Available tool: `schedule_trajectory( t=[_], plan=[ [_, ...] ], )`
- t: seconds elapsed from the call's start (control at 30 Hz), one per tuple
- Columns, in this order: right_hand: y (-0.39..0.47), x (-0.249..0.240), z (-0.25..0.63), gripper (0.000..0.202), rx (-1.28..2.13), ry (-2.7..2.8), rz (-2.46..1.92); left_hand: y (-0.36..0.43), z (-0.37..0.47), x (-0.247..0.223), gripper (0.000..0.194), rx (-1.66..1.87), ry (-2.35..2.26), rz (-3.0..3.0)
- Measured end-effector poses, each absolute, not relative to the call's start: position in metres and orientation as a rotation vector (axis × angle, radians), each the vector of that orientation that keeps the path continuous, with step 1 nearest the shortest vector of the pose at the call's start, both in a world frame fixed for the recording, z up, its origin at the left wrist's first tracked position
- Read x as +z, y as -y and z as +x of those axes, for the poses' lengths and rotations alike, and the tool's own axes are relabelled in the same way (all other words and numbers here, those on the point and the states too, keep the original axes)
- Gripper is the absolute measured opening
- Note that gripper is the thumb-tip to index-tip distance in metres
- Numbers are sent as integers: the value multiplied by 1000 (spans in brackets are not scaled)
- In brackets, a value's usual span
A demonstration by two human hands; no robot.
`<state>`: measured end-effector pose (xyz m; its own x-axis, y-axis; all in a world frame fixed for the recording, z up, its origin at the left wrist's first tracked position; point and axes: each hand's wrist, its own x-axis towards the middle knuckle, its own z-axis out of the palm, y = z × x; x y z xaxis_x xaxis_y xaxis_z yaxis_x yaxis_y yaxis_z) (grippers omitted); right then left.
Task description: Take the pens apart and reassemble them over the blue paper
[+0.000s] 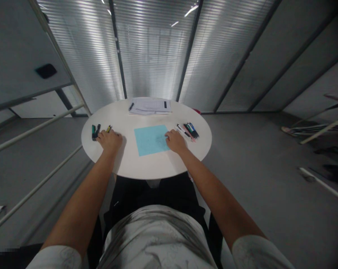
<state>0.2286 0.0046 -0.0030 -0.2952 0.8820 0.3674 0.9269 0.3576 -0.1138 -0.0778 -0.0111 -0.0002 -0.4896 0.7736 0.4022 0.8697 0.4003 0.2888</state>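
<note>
On the round white table, my left hand rests palm down at the left, its fingers apart and partly curled. Just beyond its knuckles lies a yellow and black pen; whether the fingers touch it I cannot tell. Beside the fingertips are a green marker and a dark marker. A light blue sheet of paper lies flat in the middle. My right hand sits over its right edge, fingers loosely bent with a small gap, nothing visible in them. Faint dark marks or shadow show on the sheet near that hand.
Several pens and markers lie in a group right of my right hand. A stack of white papers lies at the far side of the table. A pale metal frame stands at the left, window blinds behind.
</note>
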Motion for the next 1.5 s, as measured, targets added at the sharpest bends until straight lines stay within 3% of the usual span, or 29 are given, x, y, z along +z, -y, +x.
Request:
schedule_trajectory(
  t=[0.6,0.8,0.97,1.07,1.33,1.5],
  plan=[
    [-6,-3,228,28,-100,2197,-1605,1,-74,1,39,-769,2177,-2054],
    [-25,12,224,23,316,1927,-1628,-7,-30,13,31,-844,1733,-2504],
    [-38,16,200,29,917,1693,-1203,-13,3,11,31,-983,1391,-2588],
    [-37,10,192,22,1015,1466,-1078,-13,14,6,31,-1070,1343,-2560],
    [-32,6,205,28,1147,1210,-933,1,8,3,29,-1254,1544,-2542],
    [-30,6,209,30,1155,1114,-924,-1,-10,1,29,-1857,1862,-2375]
  ],
)
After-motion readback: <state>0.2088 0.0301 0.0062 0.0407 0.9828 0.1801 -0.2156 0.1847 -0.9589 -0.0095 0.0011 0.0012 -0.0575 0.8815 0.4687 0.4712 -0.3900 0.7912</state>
